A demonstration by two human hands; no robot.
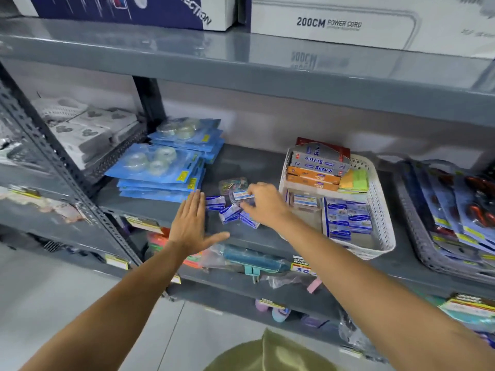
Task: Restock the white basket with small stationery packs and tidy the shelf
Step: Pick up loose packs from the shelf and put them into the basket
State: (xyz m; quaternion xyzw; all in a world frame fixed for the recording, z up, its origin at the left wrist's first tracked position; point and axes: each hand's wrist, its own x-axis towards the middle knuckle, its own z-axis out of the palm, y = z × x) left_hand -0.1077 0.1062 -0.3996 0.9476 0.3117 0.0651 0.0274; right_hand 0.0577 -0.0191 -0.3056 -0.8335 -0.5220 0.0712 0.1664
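Loose stationery packs [231, 210] lie clustered on the grey shelf [249, 162], just left of the white basket [380, 210] and between both hands. Right hand [263, 203] is on the cluster, fingertips pinching one small pack [242, 195] (long axis roughly left-right). Left hand [191, 223] flat, fingers spread, grasping nothing, just beside the cluster. Basket lies rightward; right hand nearer.

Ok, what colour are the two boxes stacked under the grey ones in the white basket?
Orange boxes, seen best in the head view, at the back of the white basket.
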